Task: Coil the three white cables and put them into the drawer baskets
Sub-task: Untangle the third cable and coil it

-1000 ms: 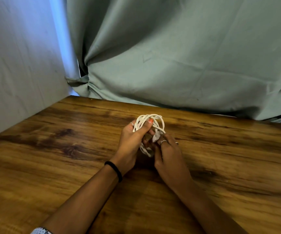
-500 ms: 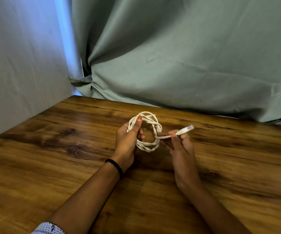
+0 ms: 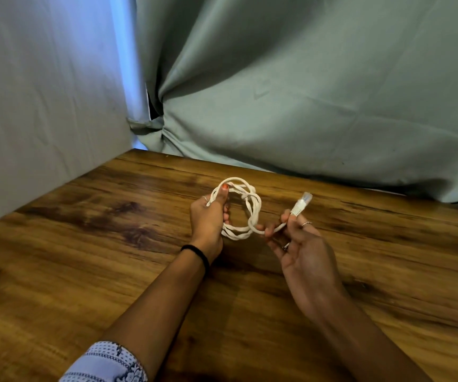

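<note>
Gripping coiled cable (image 3: 252,213), both hands

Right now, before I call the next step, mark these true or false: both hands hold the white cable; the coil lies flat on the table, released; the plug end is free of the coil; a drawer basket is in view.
1. Both hands hold the white cable. True: left hand grips the coil, right hand pinches the tail.
2. The coil lies released on the table. False: the left hand grips it.
3. The plug end is free of the coil. True.
4. A drawer basket is visible. False: none is in view.
</note>
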